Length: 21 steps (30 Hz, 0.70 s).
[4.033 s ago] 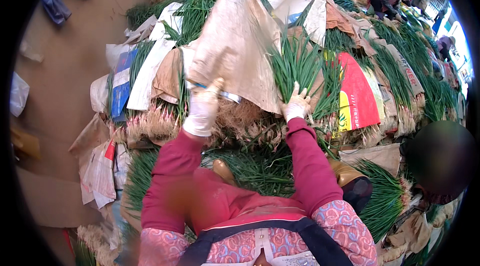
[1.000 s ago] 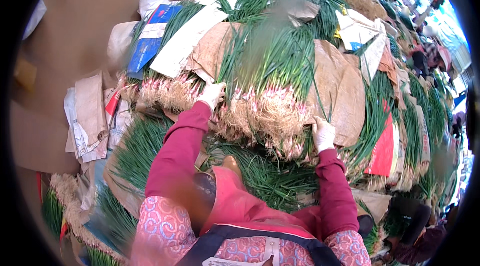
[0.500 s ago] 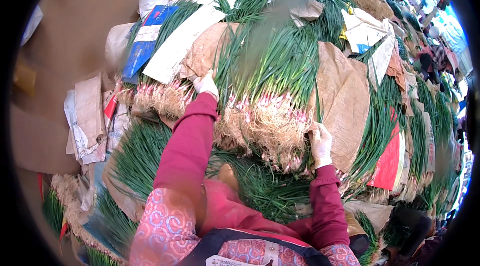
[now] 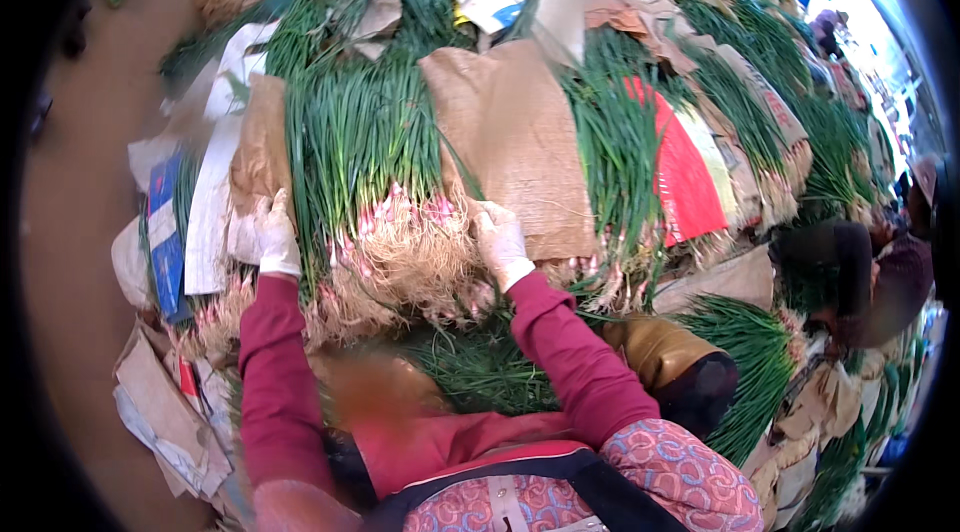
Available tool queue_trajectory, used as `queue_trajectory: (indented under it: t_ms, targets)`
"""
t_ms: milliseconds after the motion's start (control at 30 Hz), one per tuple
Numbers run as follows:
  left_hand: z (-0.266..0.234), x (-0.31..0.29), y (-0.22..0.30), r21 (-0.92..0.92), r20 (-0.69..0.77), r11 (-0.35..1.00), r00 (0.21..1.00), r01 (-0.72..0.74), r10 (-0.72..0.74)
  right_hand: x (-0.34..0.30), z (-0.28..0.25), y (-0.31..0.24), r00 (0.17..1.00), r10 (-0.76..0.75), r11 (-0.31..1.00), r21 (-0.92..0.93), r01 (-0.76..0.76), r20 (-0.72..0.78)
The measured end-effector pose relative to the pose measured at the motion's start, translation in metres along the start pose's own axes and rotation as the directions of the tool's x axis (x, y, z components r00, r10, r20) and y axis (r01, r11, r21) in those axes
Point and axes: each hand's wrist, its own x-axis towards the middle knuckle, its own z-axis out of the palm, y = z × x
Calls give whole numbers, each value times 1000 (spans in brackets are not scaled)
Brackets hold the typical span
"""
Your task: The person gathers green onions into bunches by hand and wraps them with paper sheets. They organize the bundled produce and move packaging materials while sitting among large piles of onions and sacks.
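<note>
Spring onions (image 4: 380, 147) with pink bulbs and pale roots lie in a thick row in front of me, green leaves pointing away. My left hand (image 4: 277, 234), in a white glove, is closed on the lower edge of a narrow brown sackcloth (image 4: 258, 137) left of the onions. My right hand (image 4: 500, 240), also gloved, pinches the lower left corner of a wide brown sackcloth (image 4: 525, 137), just right of the root ends. Between my hands the bulbs and roots are uncovered. Both sets of fingertips are partly hidden.
Left of the onions lie a white sheet (image 4: 212, 202) and a blue bag (image 4: 164, 237). A red sheet (image 4: 685, 172) covers onions farther right. Loose leaves (image 4: 480, 372) lie below the roots, near a tan boot (image 4: 665, 357). Another person (image 4: 895, 272) is at the right edge.
The view has swung to the right, so the onion row and both hands appear farther left. Both hands stay at the sackcloth edges on either side of the bared onions.
</note>
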Motion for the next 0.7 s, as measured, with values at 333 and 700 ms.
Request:
queue_trajectory:
  t_ms: [333, 700]
  targets:
    - [60, -142, 107, -762, 80, 620, 977, 190, -200, -50, -73, -52, 863, -45, 996, 47, 79, -502]
    - [92, -225, 257, -911, 308, 309, 949, 273, 67, -82, -157, -121, 697, -173, 799, 314, 512, -695]
